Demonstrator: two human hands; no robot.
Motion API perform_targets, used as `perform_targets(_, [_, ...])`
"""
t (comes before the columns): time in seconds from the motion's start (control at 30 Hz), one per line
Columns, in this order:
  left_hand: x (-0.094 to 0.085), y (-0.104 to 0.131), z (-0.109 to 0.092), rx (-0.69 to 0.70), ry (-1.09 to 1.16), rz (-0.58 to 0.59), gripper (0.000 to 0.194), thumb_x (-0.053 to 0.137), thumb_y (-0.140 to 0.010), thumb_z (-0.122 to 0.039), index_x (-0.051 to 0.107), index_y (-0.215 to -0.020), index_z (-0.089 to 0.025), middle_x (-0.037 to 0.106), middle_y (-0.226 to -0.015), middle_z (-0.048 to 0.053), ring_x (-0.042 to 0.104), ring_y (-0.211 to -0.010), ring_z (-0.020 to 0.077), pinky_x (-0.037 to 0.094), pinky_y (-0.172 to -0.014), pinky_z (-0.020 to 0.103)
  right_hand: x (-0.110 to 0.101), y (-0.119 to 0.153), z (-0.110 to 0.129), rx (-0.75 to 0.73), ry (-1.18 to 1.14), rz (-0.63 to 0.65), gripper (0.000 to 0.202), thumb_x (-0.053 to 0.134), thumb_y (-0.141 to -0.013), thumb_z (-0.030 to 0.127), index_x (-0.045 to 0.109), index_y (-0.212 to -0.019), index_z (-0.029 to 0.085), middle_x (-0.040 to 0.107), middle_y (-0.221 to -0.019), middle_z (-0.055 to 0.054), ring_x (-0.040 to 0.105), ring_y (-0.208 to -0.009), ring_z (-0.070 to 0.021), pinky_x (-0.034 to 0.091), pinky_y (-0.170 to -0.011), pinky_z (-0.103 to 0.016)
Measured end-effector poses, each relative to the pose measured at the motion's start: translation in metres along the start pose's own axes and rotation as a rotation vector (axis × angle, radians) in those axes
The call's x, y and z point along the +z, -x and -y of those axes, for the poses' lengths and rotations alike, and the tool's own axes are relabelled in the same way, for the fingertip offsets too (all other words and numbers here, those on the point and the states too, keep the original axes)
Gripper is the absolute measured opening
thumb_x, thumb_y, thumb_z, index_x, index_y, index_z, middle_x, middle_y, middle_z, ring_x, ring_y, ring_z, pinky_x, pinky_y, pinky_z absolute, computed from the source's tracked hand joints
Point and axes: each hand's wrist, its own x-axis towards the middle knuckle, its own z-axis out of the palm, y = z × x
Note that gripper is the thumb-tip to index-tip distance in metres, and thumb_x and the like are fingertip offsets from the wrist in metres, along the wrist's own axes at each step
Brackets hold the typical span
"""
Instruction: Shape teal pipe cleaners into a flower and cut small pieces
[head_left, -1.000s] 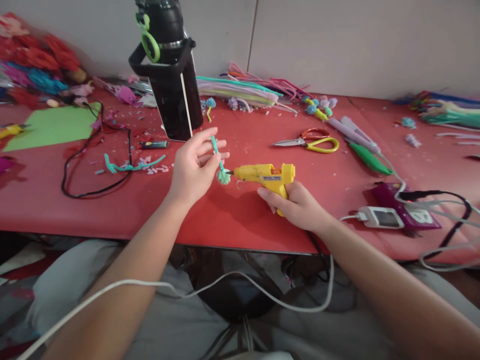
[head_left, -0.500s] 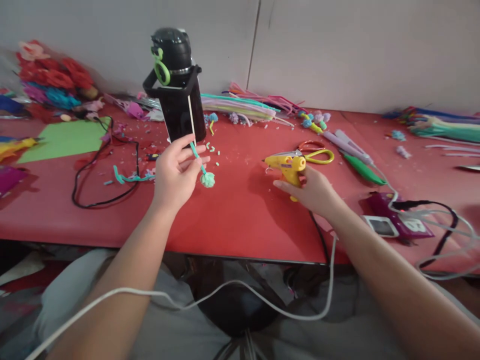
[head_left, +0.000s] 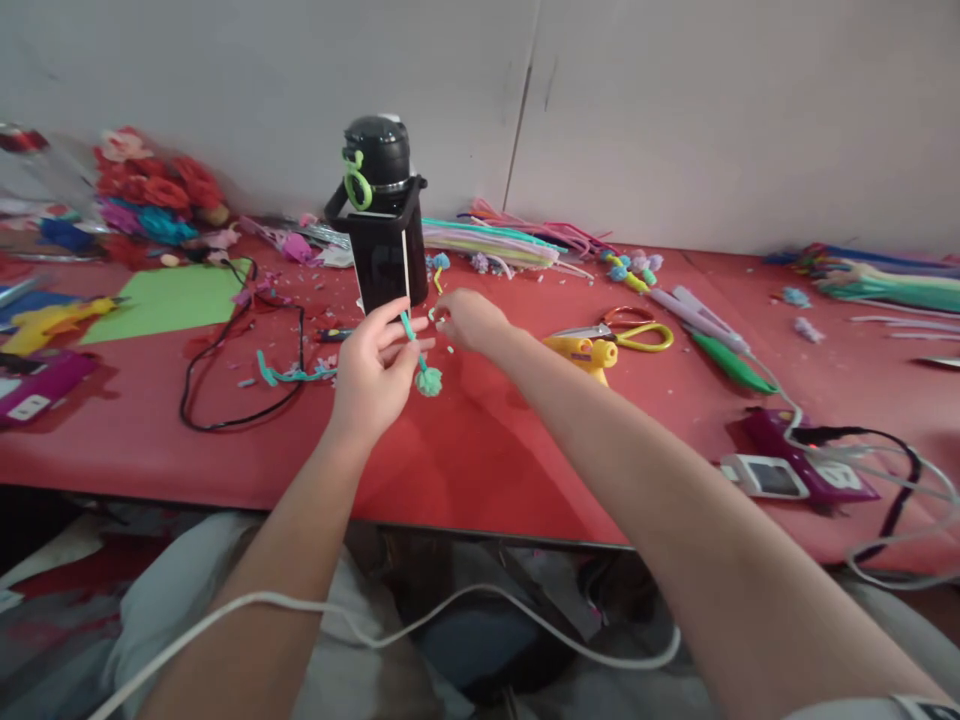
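Observation:
My left hand pinches a teal pipe cleaner stem whose lower end carries a small mint-green fuzzy flower head. The flower hangs tilted over the red table. Close by on the right, my right hand reaches down to the tabletop with its fingertips drawn together. Short pale-green pipe cleaner bits lie around those fingertips; whether one is between them is hidden. A yellow glue gun rests on the table, partly behind my right forearm.
A black flask stands behind my left hand. Beyond the glue gun lie scissors, a lilac styling iron and a green tool. Pipe cleaner bundles line the wall. A purple power block with cables sits right; a white cable crosses my lap.
My right hand has let go of the glue gun, leaving it on the table, and moved left to the green bits. The left hand still holds the flower. The view has shifted slightly.

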Motion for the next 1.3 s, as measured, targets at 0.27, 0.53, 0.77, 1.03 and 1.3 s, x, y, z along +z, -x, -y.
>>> perform_targets(0.27, [0.001, -0.002, -0.003, -0.005, 0.005, 0.016, 0.043, 0.062, -0.086, -0.013, 0.059, -0.129, -0.018, 0.075, -0.120, 0.014, 0.078, -0.094, 0.0249, 0.065, -0.077, 0.033, 0.017, -0.017, -0.010, 0.008, 0.027, -0.026, 0.017, 0.058, -0.094, 0.014, 0.069, -0.105, 0.008, 0.066, -0.121, -0.021, 0.061, -0.112, -0.0274, 0.046, -0.093, -0.038])
perform_targets(0.53, [0.006, 0.000, 0.002, -0.001, 0.021, 0.051, 0.043, 0.063, -0.087, -0.015, 0.059, -0.130, -0.020, 0.074, -0.119, 0.013, 0.077, -0.097, 0.0267, 0.066, -0.079, 0.037, -0.008, 0.093, -0.019, -0.132, -0.380, -0.247, 0.019, 0.054, -0.093, 0.016, 0.069, -0.104, 0.018, 0.074, -0.099, -0.008, 0.067, -0.093, -0.0206, 0.050, -0.086, -0.034])
perform_targets(0.77, [0.028, 0.012, -0.007, -0.102, 0.223, 0.160, 0.046, 0.070, -0.084, -0.017, 0.060, -0.128, -0.020, 0.075, -0.118, 0.014, 0.078, -0.092, 0.0263, 0.066, -0.085, 0.044, -0.004, 0.187, -0.054, 0.017, -0.630, -0.264, 0.011, 0.065, -0.089, 0.033, 0.069, -0.088, 0.023, 0.074, -0.091, -0.007, 0.069, -0.087, -0.0230, 0.055, -0.083, -0.042])
perform_targets(1.03, [0.042, 0.020, -0.011, -0.195, 0.275, 0.264, 0.046, 0.071, -0.083, -0.017, 0.061, -0.128, -0.022, 0.075, -0.117, 0.013, 0.078, -0.094, 0.0284, 0.066, -0.086, 0.047, -0.001, 0.198, -0.062, 0.024, -0.794, -0.264, 0.021, 0.075, -0.084, 0.040, 0.067, -0.076, 0.023, 0.073, -0.083, -0.006, 0.070, -0.081, -0.0221, 0.058, -0.084, -0.044])
perform_targets(1.3, [0.054, 0.027, -0.018, -0.304, 0.343, 0.322, 0.050, 0.073, -0.081, -0.018, 0.059, -0.129, -0.017, 0.075, -0.118, 0.013, 0.078, -0.093, 0.0275, 0.065, -0.088, 0.045, -0.007, 0.196, -0.050, -0.080, -0.725, -0.350, 0.012, 0.068, -0.090, 0.032, 0.074, -0.090, 0.021, 0.078, -0.092, -0.005, 0.072, -0.083, -0.0185, 0.060, -0.078, -0.034])
